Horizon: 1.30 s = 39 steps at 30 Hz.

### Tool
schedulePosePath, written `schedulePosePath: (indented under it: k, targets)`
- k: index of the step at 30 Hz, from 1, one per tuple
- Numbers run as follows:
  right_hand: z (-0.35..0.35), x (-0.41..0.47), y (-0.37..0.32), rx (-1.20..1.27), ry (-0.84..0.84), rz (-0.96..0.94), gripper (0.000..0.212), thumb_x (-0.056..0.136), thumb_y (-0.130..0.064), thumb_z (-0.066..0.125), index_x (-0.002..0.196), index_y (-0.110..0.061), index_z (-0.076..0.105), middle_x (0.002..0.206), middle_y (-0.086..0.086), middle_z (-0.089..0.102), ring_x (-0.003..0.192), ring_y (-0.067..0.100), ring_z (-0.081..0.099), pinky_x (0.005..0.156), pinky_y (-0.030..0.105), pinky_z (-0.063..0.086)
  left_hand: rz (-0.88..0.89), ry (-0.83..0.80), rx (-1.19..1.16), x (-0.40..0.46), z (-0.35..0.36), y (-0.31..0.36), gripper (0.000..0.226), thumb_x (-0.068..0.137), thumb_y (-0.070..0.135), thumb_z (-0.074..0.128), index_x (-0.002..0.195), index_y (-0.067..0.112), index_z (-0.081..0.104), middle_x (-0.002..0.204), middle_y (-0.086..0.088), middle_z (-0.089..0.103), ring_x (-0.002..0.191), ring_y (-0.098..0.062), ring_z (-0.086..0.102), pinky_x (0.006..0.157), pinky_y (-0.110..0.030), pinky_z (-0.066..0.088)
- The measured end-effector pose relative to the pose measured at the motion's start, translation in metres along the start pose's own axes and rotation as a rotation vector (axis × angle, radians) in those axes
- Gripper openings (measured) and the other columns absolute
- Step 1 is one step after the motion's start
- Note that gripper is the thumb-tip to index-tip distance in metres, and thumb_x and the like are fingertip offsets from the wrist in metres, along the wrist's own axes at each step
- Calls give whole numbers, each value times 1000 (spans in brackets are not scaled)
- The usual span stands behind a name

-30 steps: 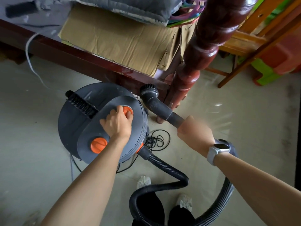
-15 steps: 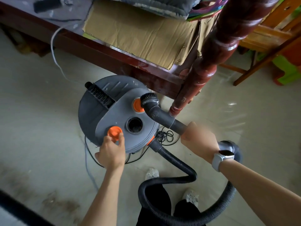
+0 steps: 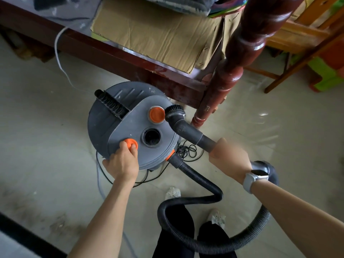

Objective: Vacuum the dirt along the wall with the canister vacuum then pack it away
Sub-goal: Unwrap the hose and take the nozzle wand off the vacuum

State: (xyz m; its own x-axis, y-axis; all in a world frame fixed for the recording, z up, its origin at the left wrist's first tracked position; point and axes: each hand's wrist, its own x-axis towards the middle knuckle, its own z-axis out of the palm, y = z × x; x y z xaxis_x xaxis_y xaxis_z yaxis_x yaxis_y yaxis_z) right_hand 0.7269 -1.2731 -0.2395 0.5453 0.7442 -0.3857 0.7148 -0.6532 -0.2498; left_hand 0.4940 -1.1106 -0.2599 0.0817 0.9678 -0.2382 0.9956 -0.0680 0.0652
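vacuum wand [image 3: 195, 135] held right hand [image 3: 230, 159]; left hand [image 3: 122, 162] pinches knob [image 3: 131, 143].

bare floor [image 3: 46, 146] left of canister vacuum [image 3: 130, 127] | bed rail [image 3: 119, 58] and bedpost [image 3: 232, 71] close behind | hose [image 3: 195, 183] and cord [image 3: 186, 151] loop across floor at right

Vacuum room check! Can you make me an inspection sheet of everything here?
Surface: pale floor, dirty patches near the left.
Job's things: grey canister vacuum; hose loops to brush nozzle.
Clutter: cardboard on the bed frame.
Grippers: left hand touches the orange knob; right hand grips the wand.
Cables: black cord coiled beside the vacuum; white cord hangs.
Surroundings: red bedpost.
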Motion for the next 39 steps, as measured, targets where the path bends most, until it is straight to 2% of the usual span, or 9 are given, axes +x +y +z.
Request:
schedulePosePath:
  k: [6, 9, 18, 21, 24, 28, 32, 36, 39]
  targets:
    - [-18, -22, 28, 27, 74, 81, 26, 85, -34, 55, 93, -14, 40, 67, -1, 47, 59, 26, 47, 58, 27, 35, -153, -55, -233, -42, -2, 19, 58, 88, 46, 55, 117, -2, 40, 117, -22, 59, 109, -39, 54, 87, -46, 33]
    - [-39, -41, 59, 45, 115, 128, 26, 85, -33, 57, 93, -13, 42, 70, 0, 49, 60, 26, 47, 58, 27, 35, -57, -95, -334, -80, -3, 50, 63, 86, 38, 61, 133, 2, 38, 130, -19, 51, 119, -36, 49, 90, -48, 37]
    - [-122, -111, 200, 219, 233, 388, 30, 85, -33, 59, 94, -9, 44, 77, 10, 59, 66, 34, 52, 56, 30, 34, 614, -512, -571, -210, -30, 267, 35, 90, 37, 57, 115, 11, 59, 112, -4, 62, 105, -21, 58, 88, -28, 42]
    - [-155, -135, 252, 327, 251, 388, 34, 84, -35, 61, 95, -8, 44, 89, 16, 65, 82, 38, 60, 60, 33, 39, 616, -725, -795, -267, -50, 354, 30, 91, 34, 59, 110, 10, 59, 102, 0, 64, 103, -20, 61, 86, -24, 45]
    - [-191, -161, 311, 399, 288, 399, 36, 82, -37, 63, 89, -11, 39, 86, 9, 61, 82, 34, 60, 60, 30, 37, 617, -851, -968, -331, -68, 438, 23, 92, 24, 59, 108, 9, 54, 101, -3, 64, 98, -19, 61, 88, -34, 48]
    - [-240, -183, 382, 544, 343, 415, 38, 80, -38, 66, 86, -17, 34, 72, -9, 47, 68, 22, 51, 55, 29, 33, 639, -854, -1109, -388, -87, 522, 19, 94, 19, 55, 110, 7, 53, 103, -7, 64, 94, -19, 61, 82, -30, 48]
    - [-271, -208, 453, 484, 394, 459, 36, 81, -40, 65, 90, -24, 35, 78, -3, 52, 79, 28, 56, 62, 30, 34, 694, -793, -1165, -410, -113, 598, 11, 96, 23, 52, 90, 14, 55, 79, 0, 63, 60, 0, 60, 57, -11, 46]
    - [-299, -222, 512, 448, 503, 546, 30, 81, -34, 65, 89, -18, 41, 77, 0, 55, 79, 30, 59, 64, 35, 42, 759, -843, -1193, -421, -137, 670, 13, 96, 30, 52, 87, 20, 54, 78, 4, 62, 69, -13, 61, 74, -31, 51]
    - [-321, -207, 543, 574, 589, 542, 24, 79, -22, 64, 89, -13, 44, 72, 3, 55, 66, 25, 55, 62, 34, 44, 780, -945, -1249, -434, -145, 723, 8, 95, 30, 53, 94, 22, 53, 89, -1, 63, 75, -16, 61, 77, -34, 52]
